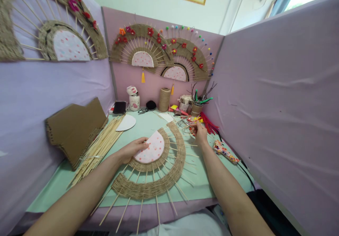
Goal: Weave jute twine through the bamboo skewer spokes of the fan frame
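Observation:
A half-round fan of woven twine on thin wooden sticks (148,190) lies tilted over the table, its sticks reaching past the front edge. At its centre is a pink half circle with red dots (156,147). My left hand (134,149) grips this centre, thumb on top and fingers underneath. Beyond the fan's far right end, my right hand (199,131) has its fingers pinched together, close to a tangle of thin wire or cord (182,123) and small red and yellow pieces. What sits between those fingertips is too small to make out.
Bundled wooden sticks (97,147) and cardboard sheets (75,126) lie left, beside a white half circle (126,122). A twine spool (164,100) and a pot with green-handled tools (196,108) stand behind. A patterned glue gun (225,152) lies right. Finished fans (144,35) hang on the partition.

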`<state>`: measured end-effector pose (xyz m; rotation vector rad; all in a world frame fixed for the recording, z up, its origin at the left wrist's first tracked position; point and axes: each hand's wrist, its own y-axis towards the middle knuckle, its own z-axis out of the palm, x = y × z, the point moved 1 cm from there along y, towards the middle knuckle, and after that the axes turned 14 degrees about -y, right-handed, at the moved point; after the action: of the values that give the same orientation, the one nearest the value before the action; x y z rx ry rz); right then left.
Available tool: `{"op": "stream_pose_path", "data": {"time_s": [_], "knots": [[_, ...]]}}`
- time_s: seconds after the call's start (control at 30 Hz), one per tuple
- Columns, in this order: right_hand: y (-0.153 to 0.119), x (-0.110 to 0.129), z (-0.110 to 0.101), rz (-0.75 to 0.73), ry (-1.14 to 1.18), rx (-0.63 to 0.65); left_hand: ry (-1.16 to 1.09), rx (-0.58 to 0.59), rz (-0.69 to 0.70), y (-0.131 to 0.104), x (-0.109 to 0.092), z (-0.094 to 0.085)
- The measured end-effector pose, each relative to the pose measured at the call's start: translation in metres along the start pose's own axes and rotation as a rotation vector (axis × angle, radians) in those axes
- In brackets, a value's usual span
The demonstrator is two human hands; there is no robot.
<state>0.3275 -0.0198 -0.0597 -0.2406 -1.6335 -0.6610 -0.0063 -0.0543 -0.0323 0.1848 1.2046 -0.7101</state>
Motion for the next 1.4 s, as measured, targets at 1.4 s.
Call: {"op": "stream_pose_path", "data": {"time_s": [1.4], "knots": [[-0.022, 0.023, 0.012, 0.097, 0.017, 0.606, -0.124, -0.084, 0.061, 0.003, -0.001, -0.002]]}}
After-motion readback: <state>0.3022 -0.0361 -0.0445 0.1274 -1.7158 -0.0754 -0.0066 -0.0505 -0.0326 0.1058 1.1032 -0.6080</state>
